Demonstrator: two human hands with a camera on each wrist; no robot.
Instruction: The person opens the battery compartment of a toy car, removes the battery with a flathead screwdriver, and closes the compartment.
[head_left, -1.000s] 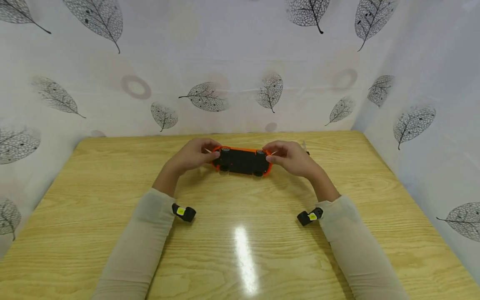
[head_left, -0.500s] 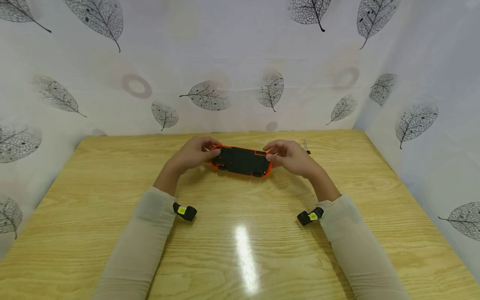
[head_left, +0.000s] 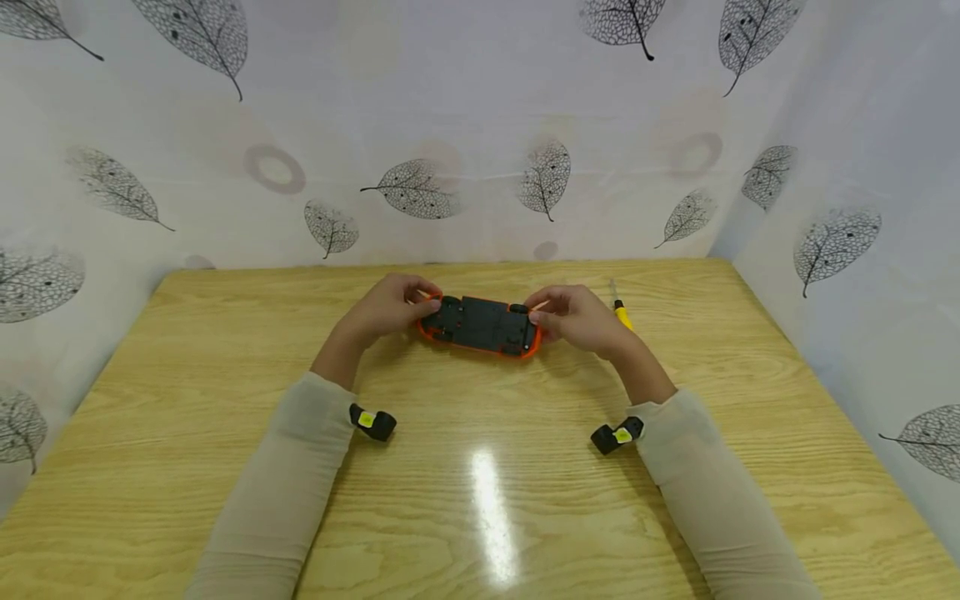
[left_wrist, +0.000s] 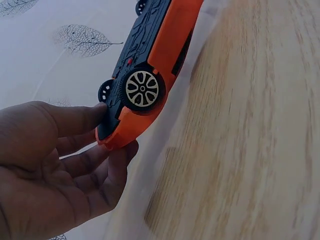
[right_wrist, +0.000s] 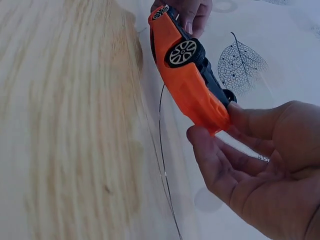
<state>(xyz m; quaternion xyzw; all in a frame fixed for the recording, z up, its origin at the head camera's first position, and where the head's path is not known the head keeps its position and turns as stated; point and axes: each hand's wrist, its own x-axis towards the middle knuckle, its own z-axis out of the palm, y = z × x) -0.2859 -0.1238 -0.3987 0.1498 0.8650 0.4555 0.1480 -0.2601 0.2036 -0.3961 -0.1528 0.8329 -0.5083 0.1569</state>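
Observation:
An orange toy car (head_left: 483, 325) is held upside down between both hands near the back of the table, its black underside facing up. My left hand (head_left: 386, 308) pinches one end, with the thumb on the underside and fingers beneath the orange body. At the opposite end my right hand (head_left: 581, 319) grips in the same way, its thumb (right_wrist: 250, 120) on the black base. Silver-spoked wheels show on the toy car (left_wrist: 142, 89) in the left wrist view. In the right wrist view the toy car (right_wrist: 185, 80) slants between the two hands.
A screwdriver (head_left: 621, 313) with a yellow handle lies on the table just beyond the right hand, partly hidden by it. The wooden table (head_left: 420, 508) ends at a leaf-patterned curtain (head_left: 480, 108). A thin wire-like line (right_wrist: 164, 160) runs below the car in the right wrist view.
The toy car has tilted in the hands, so its underside now faces up more squarely. Both hands keep their hold. More of the yellow-handled screwdriver shows beside the right hand.

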